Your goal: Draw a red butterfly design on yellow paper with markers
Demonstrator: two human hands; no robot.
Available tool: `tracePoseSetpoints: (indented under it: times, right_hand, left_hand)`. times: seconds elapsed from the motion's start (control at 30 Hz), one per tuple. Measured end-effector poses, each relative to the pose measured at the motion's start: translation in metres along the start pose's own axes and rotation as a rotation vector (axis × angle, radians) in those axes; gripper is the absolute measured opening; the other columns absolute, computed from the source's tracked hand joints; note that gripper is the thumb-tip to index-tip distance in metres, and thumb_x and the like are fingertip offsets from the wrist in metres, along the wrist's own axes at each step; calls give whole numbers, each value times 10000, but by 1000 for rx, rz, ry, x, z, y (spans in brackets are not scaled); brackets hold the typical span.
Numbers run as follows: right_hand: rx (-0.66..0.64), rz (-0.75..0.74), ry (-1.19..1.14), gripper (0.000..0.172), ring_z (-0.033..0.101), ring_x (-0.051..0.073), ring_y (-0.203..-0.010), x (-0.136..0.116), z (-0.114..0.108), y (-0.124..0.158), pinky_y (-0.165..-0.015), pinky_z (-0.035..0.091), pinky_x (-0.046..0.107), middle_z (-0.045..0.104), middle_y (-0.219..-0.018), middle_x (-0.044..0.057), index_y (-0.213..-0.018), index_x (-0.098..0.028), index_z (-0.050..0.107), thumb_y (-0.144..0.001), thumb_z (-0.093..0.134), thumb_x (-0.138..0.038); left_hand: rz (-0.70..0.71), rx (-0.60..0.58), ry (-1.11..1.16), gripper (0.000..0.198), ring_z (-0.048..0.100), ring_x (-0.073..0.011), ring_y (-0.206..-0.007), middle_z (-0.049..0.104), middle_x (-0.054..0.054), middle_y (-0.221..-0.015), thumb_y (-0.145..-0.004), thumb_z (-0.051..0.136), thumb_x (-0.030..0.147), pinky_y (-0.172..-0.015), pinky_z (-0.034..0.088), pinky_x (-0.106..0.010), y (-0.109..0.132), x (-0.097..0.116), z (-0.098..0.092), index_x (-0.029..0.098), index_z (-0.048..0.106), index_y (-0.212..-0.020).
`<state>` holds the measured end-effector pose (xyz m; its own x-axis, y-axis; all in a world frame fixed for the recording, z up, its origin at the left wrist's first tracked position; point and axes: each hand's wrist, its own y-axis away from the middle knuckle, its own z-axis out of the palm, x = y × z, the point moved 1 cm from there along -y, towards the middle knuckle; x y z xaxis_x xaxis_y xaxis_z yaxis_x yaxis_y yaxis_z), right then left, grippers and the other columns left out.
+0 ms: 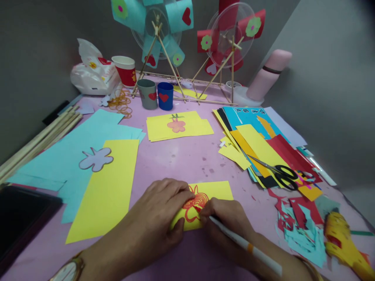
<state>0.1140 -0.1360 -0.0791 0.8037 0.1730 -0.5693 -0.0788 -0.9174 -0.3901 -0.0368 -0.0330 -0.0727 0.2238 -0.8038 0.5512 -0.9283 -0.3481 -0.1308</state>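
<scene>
A small yellow paper (213, 190) lies near the front of the pink table (187, 160), with a red-orange drawing (195, 203) on it. My left hand (164, 210) rests flat on the paper's left part, fingers together, pressing it down. My right hand (227, 220) is closed on a white pen (246, 245) whose tip meets the drawing. A watch (68, 269) sits on my left wrist.
Black-handled scissors (278, 171) lie on a stack of coloured paper (258, 144) at right. A long yellow sheet (108, 187) and blue sheets (73, 156) lie at left, wooden sticks (38, 140) beyond them. Two paper wheels (158, 27) and cups (156, 95) stand behind. Scraps (301, 230) lie at front right.
</scene>
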Motion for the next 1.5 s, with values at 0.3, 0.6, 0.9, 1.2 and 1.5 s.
tracePoseSetpoints:
  times: [0.3,0.6,0.9,1.2,1.5]
  right_hand:
    - [-33,30,59,236,535,105,-343,1,-1,1,-388,369,186,590,-434,-2,-572,-190,524,-770,402,-152]
    - [-11,57,75,206,501,91,-339,-1,-4,2,-389,349,180,569,-422,-19,-564,-196,506,-735,408,-137]
    - [-15,63,25,203,447,84,-323,1,-6,3,-379,332,181,514,-396,-41,-575,-199,502,-749,420,-134]
    - [-39,86,49,155,436,77,-332,7,-5,12,-382,316,178,501,-417,-65,-621,-210,494,-732,440,-116]
    - [14,64,40,186,426,70,-306,4,-8,8,-370,306,175,482,-378,-65,-577,-206,481,-738,437,-123]
  left_hand:
    - [3,-6,-1,400,463,-222,-1039,546,-42,-1133,-756,512,71,-906,376,-415,1,0,0,216,495,-1129]
    - [4,-1,0,411,476,-226,-1028,557,-51,-1120,-742,504,62,-893,389,-415,0,1,0,215,502,-1123]
    - [4,-8,-6,406,483,-237,-1038,557,-60,-1132,-752,506,76,-899,396,-429,1,0,0,221,499,-1131]
    - [0,-6,7,409,487,-231,-1046,565,-56,-1127,-748,509,72,-902,392,-416,0,1,-2,223,516,-1128]
    - [3,0,6,420,497,-227,-1041,576,-50,-1121,-723,534,72,-902,399,-404,0,1,-2,219,531,-1116]
